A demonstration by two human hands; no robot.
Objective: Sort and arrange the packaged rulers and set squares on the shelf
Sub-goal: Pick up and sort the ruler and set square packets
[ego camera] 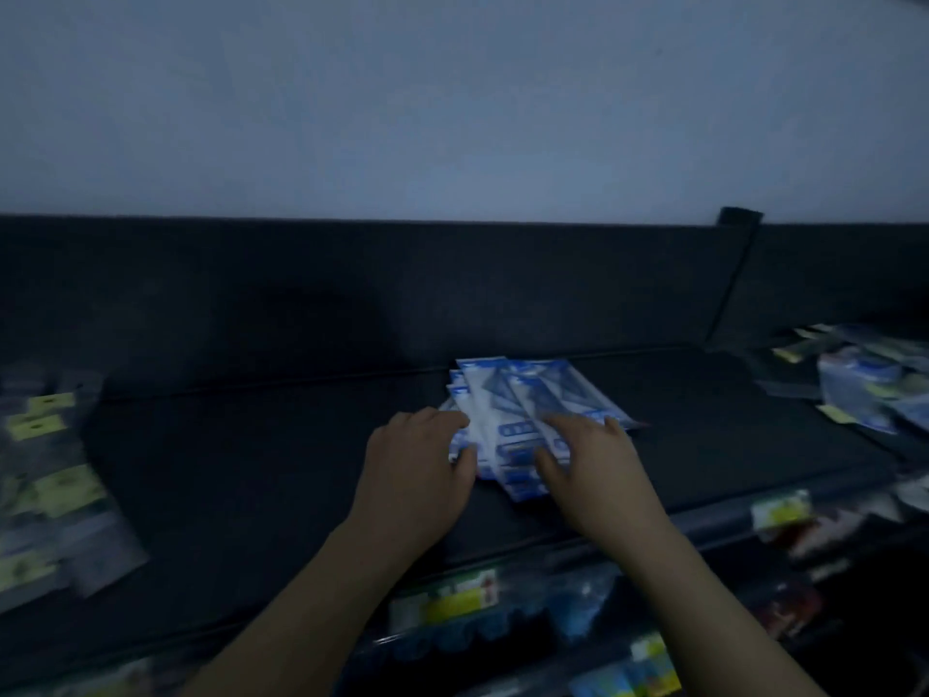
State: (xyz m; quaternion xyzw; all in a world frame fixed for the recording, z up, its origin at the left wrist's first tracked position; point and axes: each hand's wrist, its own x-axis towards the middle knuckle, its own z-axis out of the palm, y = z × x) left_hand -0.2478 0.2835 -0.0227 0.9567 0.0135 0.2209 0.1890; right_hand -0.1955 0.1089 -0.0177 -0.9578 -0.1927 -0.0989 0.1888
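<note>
fanned stack of blue-and-white plastic packets sits between both hands on dark flat shelf; left hand pinches its left edge; right hand presses flat on top, fingers spread; risk: uneven squeeze likely skids slick sleeves apart, toward the front lip.

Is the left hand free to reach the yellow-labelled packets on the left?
Probably yes: only bare shelf lies between the left hand and the yellow-labelled packets, but it grips the blue packets.
</note>
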